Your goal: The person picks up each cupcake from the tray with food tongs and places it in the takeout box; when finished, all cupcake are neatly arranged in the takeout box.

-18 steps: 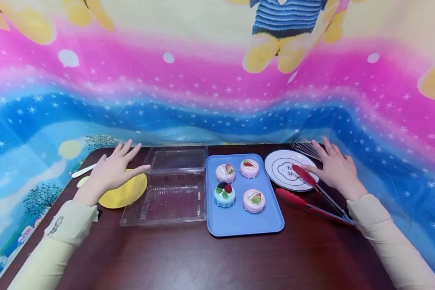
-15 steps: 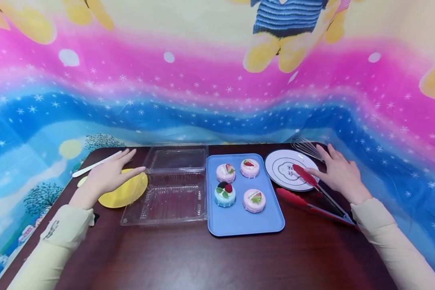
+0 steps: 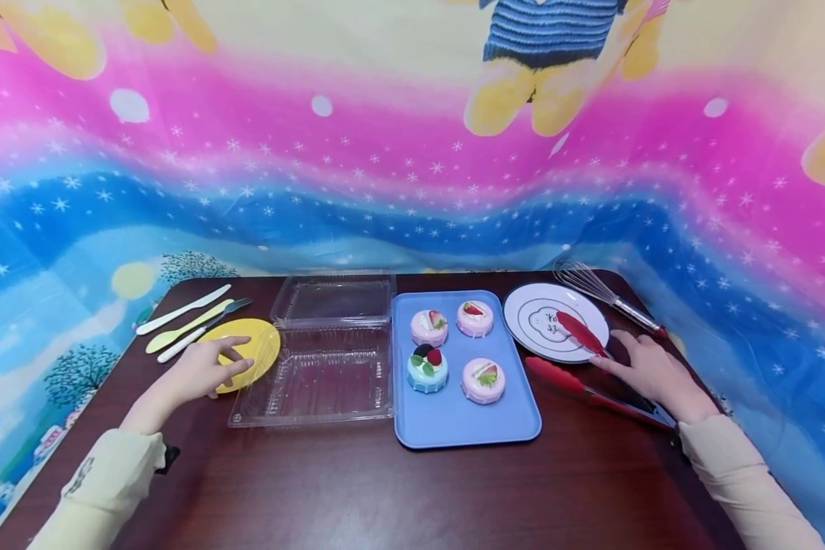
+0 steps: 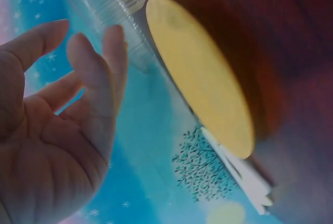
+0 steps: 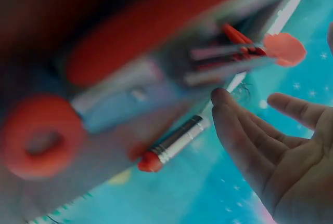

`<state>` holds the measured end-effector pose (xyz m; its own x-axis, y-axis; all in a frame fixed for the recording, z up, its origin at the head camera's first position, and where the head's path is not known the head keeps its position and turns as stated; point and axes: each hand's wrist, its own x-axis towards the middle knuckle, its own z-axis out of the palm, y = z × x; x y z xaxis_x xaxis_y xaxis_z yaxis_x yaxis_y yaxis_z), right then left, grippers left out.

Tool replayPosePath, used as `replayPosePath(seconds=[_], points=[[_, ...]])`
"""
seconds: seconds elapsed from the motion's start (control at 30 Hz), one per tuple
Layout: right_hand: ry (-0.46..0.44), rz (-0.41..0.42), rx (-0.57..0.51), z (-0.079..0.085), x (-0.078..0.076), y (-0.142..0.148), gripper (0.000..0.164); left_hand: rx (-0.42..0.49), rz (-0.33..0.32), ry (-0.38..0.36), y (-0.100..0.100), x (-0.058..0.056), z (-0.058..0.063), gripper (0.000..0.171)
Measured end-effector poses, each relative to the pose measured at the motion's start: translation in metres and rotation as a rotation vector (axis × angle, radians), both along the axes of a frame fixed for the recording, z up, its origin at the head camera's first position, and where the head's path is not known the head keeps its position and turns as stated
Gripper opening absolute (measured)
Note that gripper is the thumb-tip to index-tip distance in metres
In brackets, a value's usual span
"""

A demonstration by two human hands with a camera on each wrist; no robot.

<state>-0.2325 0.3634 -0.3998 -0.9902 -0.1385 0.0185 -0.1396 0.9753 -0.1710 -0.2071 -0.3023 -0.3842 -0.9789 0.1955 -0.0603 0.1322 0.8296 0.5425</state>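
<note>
In the head view my left hand [image 3: 194, 373] hovers over the front of a yellow plate [image 3: 264, 344], its fingers loosely bent around nothing. The left wrist view shows that hand [image 4: 67, 125] with a gap between it and the plate [image 4: 200, 76]. On the other side, my right hand [image 3: 649, 368] hangs over red-tipped tongs [image 3: 557, 376], which lie spread, one tip on a white plate [image 3: 522, 313]. Seen from the right wrist, the fingers of this hand [image 5: 283, 161] are relaxed and hold nothing, beside the blurred tongs [image 5: 117, 115].
A blue tray [image 3: 467, 428] bears several toy cakes [image 3: 483, 380]. Left of it stands an open clear plastic box [image 3: 316, 374]. A knife [image 3: 186, 309], a spoon [image 3: 186, 327] and a fork [image 3: 202, 330] lie at the far left. A whisk [image 3: 608, 298] rests behind the white plate.
Both hands have come down and toward the person, the left to the yellow plate's front, the right over the tongs. The left fingers have bent from a spread pose. Cutlery and whisk are uncovered.
</note>
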Motion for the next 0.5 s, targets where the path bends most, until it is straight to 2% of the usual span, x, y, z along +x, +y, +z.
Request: replayPosePath(seconds=[0.13,0.3,0.5], points=[[-0.053,0.039,-0.03,-0.009,0.005,0.0,0.092,0.077,-0.007,-0.033,0.001,0.003,-0.006,0.05],[-0.123,0.089,-0.103,-0.014,0.009,0.0,0.096,0.168,-0.001,-0.089,0.001,0.006,-0.012,0.053],[-0.166,0.104,-0.138,-0.016,0.012,-0.001,0.112,0.255,0.004,-0.138,0.0,0.01,-0.016,0.058]])
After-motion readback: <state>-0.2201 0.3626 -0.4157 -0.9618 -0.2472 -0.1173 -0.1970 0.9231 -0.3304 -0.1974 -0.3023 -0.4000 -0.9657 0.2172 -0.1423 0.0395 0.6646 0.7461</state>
